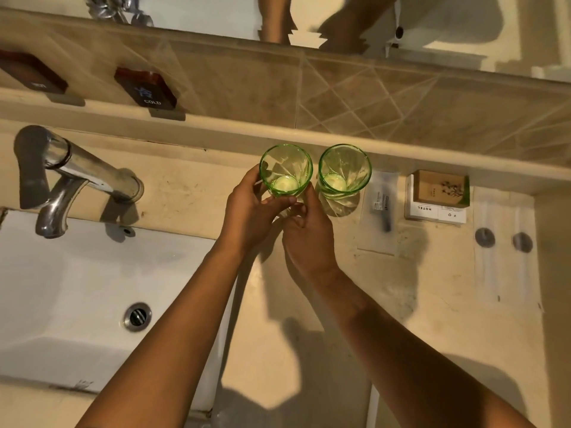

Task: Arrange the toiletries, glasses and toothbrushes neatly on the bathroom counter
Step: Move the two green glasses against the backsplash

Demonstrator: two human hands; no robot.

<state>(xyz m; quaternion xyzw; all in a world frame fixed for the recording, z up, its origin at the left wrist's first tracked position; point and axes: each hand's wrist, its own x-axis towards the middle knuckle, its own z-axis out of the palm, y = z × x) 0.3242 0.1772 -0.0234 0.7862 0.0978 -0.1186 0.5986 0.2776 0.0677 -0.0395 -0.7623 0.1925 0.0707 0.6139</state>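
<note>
Two green glasses stand upright side by side near the back ledge of the beige counter [309, 335]. My left hand [253, 211] and my right hand [309, 236] both grip the left green glass [285, 168] around its lower part. The right green glass [344, 171] stands free, just apart from my right hand. To its right lies a clear packet with a dark toothbrush [381, 205]. Further right a brown soap box [440, 188] sits on top of a white hotel box [435, 213].
A chrome tap [71, 171] juts over the white sink [61, 288] on the left. Hot and cold plaques [145, 88] sit on the tiled ledge. Two small round metal caps [485, 237] and clear sachets lie at the far right. A mirror runs along the top.
</note>
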